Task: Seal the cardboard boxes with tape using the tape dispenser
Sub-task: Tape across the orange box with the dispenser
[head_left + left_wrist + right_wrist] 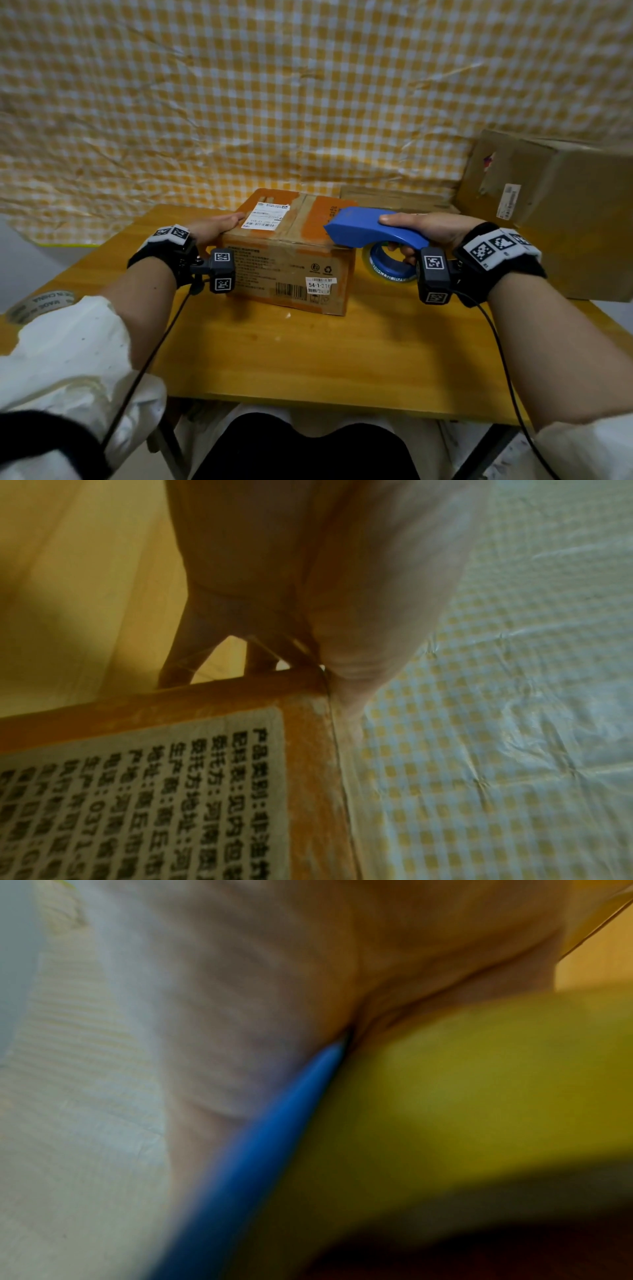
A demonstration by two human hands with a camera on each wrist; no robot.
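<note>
Sleeves and forearms low in frame. Left hand rests flat-fingered on small box, mid-counter. Right hand, fingers wrapped round blue tape dispenser, nose at box's right top edge. Taping seemingly starting; next, draw across seam.

Person seen from head height behind the wooden table: white sleeves pushed up the forearms; black wrist straps carrying white panels with black square markers; black camera modules under each wrist, each trailing a thin black cable off the table's near edge; dark trousers below it.
</note>
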